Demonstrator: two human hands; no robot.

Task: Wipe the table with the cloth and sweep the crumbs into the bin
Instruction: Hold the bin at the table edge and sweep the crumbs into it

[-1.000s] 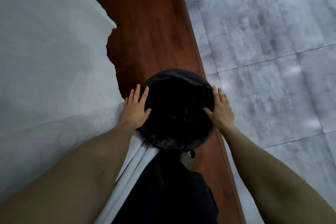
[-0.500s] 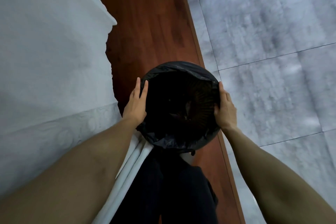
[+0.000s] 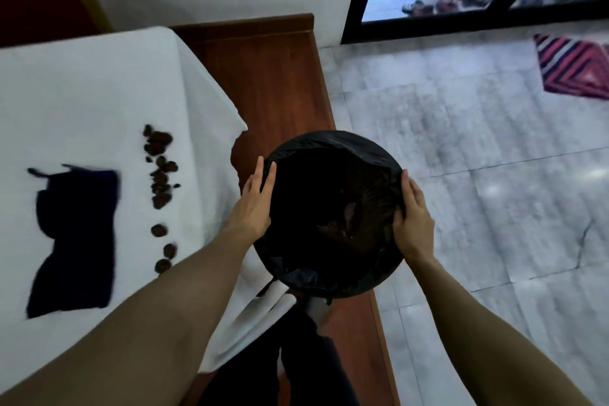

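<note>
Wiping not begun: cloth (image 3: pixel 74 241) and crumbs (image 3: pixel 160 188) lie untouched at 9 o'clock on the table (image 3: pixel 82 92); left hand (image 3: pixel 255 204) flat, right hand (image 3: pixel 412 224) curled, both on the bin (image 3: pixel 333 155).

Lifted higher between both hands — bin (image 3: pixel 333 208). Swung up and left — view, now taking in crumbs (image 3: pixel 160 171) and cloth (image 3: pixel 74 241) on table (image 3: pixel 82 99).

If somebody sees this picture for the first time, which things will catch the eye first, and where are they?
First comes the black-lined bin in the middle, with the left hand flat against one side and the right hand gripping its rim on the other. Next, on the white table at left, lie a line of brown crumbs and a dark cloth.
</note>
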